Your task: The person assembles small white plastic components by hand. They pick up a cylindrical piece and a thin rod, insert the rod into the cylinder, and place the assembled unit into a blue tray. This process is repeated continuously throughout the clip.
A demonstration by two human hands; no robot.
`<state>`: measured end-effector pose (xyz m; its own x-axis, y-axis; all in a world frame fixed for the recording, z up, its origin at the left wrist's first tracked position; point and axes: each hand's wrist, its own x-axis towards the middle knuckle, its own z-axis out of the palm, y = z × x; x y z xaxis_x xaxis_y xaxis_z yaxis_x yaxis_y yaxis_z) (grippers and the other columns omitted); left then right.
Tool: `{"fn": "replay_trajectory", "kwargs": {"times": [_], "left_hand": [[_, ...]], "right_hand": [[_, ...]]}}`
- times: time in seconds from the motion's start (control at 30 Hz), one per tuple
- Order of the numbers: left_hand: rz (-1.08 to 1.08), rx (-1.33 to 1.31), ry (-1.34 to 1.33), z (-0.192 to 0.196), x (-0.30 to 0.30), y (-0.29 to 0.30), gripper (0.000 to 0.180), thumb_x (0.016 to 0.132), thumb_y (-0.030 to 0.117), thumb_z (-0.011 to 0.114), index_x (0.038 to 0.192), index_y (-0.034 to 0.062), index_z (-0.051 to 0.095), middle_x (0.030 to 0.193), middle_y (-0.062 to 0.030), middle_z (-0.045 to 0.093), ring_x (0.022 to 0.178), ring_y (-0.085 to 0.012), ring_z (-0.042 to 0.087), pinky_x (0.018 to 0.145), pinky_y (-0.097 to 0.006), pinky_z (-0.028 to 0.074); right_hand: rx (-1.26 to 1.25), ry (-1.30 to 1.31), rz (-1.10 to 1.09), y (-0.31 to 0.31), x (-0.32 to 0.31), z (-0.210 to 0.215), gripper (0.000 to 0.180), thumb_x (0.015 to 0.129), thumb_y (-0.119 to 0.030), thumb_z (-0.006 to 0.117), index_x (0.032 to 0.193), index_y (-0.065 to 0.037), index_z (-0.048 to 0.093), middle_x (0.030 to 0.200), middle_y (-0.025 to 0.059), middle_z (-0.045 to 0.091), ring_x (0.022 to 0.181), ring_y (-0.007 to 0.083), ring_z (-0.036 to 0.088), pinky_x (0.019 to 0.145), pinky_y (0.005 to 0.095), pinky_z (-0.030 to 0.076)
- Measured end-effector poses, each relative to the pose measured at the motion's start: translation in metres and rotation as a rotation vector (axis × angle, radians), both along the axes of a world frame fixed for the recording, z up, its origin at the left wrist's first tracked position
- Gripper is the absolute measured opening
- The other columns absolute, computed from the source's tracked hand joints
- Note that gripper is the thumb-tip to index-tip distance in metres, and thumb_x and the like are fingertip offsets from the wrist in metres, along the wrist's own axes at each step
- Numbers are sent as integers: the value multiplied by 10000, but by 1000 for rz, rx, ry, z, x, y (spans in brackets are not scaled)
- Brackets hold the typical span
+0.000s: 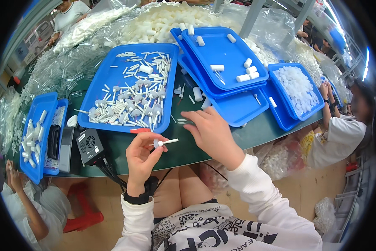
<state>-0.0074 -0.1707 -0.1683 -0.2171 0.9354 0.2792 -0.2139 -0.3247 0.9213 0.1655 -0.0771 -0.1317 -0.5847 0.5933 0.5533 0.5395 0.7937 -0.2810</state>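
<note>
Well, from my end I see a green table (183, 152) beneath everything, and the wide blue tray (102, 81) on it is my landmark. Beyond that tray I have a big heap of white plugs (171, 19). To its right I see a stack of blue trays (213, 46), the top one carrying several white cylinders (242, 78). Farther right of the landmark sits a blue tray of translucent pieces (301, 118), well filled. Off to its left I get a narrow blue tray (50, 98) with more white pieces in it. Just at the landmark's near left corner is a black box (89, 144) with a round grille.

The person's right hand (215, 134) is to the right of the wide tray's near corner, fingers parted; I see nothing gripped, and some clear tubes (183, 121) lie near its fingertips. The left hand (139, 157) is in front of the tray's near edge, thumb and fingers pinching a white stick (171, 141) with a pale disc (157, 143) around it. Inside the tray I see many similar small sticks, a number of them with discs.
</note>
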Motion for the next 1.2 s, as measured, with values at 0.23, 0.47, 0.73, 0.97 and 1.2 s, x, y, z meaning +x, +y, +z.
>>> {"fn": "replay_trajectory", "kwargs": {"times": [0.23, 0.47, 0.73, 0.97, 1.2], "left_hand": [[-42, 9, -43, -2, -2, -1, 208, 789, -52, 574, 994, -34, 544, 928, -129, 613, 786, -163, 592, 721, -272, 479], [-25, -24, -35, -3, -2, -3, 195, 800, -49, 555, 993, -32, 535, 917, -135, 618, 768, -156, 593, 731, -261, 459], [-37, -5, -40, -3, -4, -2, 189, 803, -50, 555, 991, -33, 539, 932, -130, 621, 765, -149, 594, 736, -254, 463], [-54, 11, -31, -3, -2, -2, 190, 790, -68, 563, 975, -23, 556, 970, -134, 614, 786, -152, 590, 737, -255, 461], [-43, 76, -20, -7, -4, 1, 198, 759, -103, 582, 942, -26, 579, 991, -144, 609, 825, -162, 592, 753, -257, 472]], "right_hand": [[-344, 329, -325, -20, -28, -28, 289, 777, -100, 642, 978, -14, 453, 849, 149, 580, 768, 309, 549, 684, 379, 443], [-128, 143, -341, -23, -26, -27, 340, 708, -127, 716, 933, -36, 478, 946, 126, 507, 832, 301, 533, 716, 378, 441], [-241, 174, -351, -28, 1, -3, 272, 790, -170, 645, 996, -42, 520, 836, 127, 567, 758, 316, 593, 625, 388, 473], [-89, -214, -573, -18, 10, -6, 390, 808, -93, 589, 1184, -56, 492, 756, 145, 600, 654, 309, 626, 538, 373, 497], [-87, -253, -611, -18, 1, -13, 364, 795, -136, 622, 1123, -44, 496, 772, 146, 609, 659, 291, 638, 528, 353, 500]]}}
